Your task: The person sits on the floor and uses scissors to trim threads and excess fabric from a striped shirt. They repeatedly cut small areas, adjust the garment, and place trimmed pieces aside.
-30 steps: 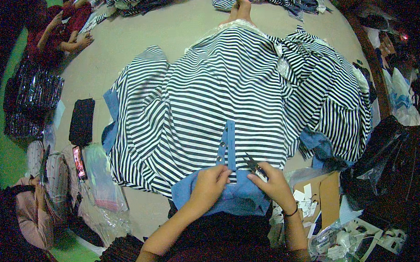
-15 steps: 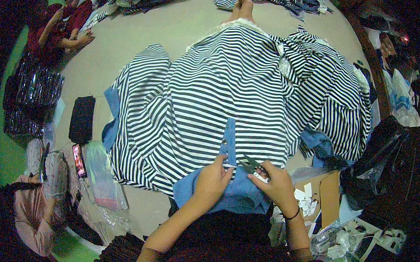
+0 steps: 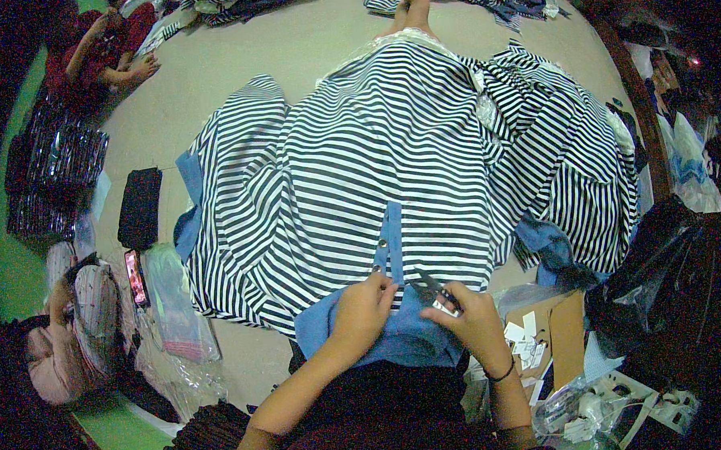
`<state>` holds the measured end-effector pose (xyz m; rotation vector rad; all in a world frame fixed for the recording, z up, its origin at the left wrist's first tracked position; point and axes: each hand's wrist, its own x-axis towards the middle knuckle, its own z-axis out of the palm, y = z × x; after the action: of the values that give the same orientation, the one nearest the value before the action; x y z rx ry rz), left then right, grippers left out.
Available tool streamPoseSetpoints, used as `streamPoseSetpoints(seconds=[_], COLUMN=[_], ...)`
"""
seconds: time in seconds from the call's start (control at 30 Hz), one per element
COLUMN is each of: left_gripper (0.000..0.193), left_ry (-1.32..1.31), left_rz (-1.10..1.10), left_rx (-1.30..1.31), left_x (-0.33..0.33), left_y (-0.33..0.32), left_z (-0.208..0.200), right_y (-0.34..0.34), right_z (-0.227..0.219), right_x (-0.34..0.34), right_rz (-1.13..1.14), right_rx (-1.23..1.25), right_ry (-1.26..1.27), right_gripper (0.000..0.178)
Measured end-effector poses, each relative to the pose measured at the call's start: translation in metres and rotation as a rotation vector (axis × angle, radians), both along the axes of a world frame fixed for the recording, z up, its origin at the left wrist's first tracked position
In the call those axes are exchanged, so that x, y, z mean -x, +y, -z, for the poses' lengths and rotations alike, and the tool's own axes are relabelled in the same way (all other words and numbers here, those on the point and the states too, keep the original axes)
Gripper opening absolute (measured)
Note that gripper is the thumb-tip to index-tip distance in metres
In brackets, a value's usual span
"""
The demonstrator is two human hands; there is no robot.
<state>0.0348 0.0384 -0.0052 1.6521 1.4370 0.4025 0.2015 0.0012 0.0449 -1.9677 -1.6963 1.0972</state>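
Note:
A black-and-white striped shirt (image 3: 389, 143) with a blue collar (image 3: 405, 336) and a blue button placket (image 3: 388, 236) is spread out in front of me. My left hand (image 3: 362, 309) pinches one strip of the placket near the collar, thumb against fingers. Just to its right, my right hand (image 3: 467, 313) grips thread snips (image 3: 432, 289). Their dark blades point up and left, above the striped cloth and close to the placket but apart from it. The right fingers partly cover the snips' handle.
More striped shirts (image 3: 587, 167) lie heaped at the right. A cardboard box (image 3: 565, 337) holds white tags (image 3: 530, 342). At left are a phone (image 3: 135, 277), dark folded cloth (image 3: 140, 209) and clear plastic bags (image 3: 179, 305). Two other people sit left; bare feet (image 3: 412, 14) show beyond the shirt.
The placket's two strips have parted more, showing another button near my left fingers. The snips have turned slightly in my right hand. At lower left, the seated person's arm has moved up.

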Motion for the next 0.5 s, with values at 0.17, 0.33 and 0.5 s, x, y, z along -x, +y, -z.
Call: streamPoseSetpoints(seconds=[0.17,0.33,0.5], left_gripper=[0.015,0.013,0.013], left_ry=[-0.090,-0.204,-0.218], left_rz=[-0.098,-0.146,-0.141], left_rx=[0.059,0.148,0.125], left_x=[0.009,0.016,0.015], left_y=[-0.005,-0.006,-0.005], left_z=[-0.011,-0.008,-0.007], right_y=[-0.008,-0.011,-0.012], right_z=[0.000,0.014,0.022], right_x=[0.011,0.019,0.016], right_rz=[0.146,0.152,0.176], right_rx=[0.274,0.476,0.501], right_ry=[0.694,0.693,0.654], right_gripper=[0.018,0.026,0.033])
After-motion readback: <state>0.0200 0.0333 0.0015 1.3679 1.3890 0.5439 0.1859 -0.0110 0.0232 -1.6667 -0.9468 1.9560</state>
